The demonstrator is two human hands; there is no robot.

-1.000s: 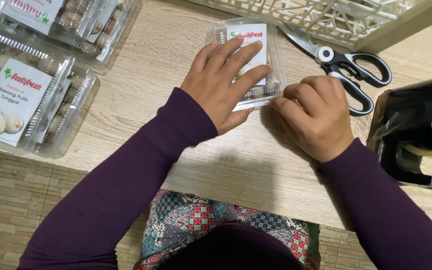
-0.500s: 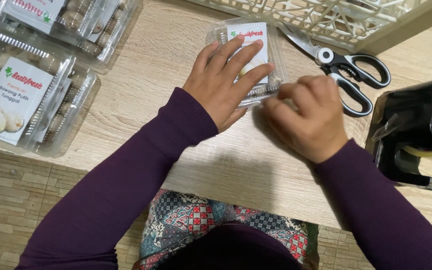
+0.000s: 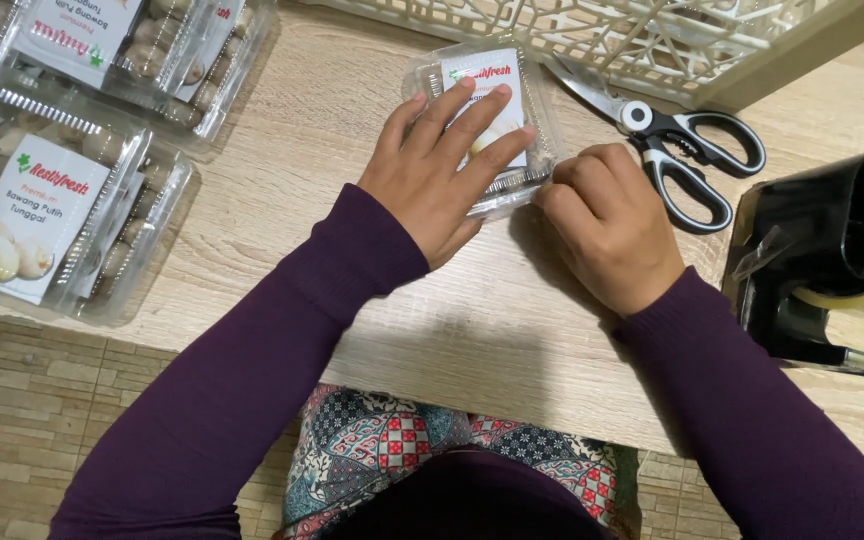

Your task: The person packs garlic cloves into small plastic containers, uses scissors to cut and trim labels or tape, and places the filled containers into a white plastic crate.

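Small clear plastic clamshell box: mostly covered by the flat left hand | its near right corner hidden behind curled right hand | cream plastic lattice basket, black tape dispenser: cut off by frame edges.

Clear labelled clamshell box — closed, flat on table

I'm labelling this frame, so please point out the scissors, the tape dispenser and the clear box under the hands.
scissors [image 3: 652,125], head view, on the pivot screw.
tape dispenser [image 3: 817,250], head view, on its black body.
clear box [image 3: 537,110], head view, on the bare lid by the right edge.
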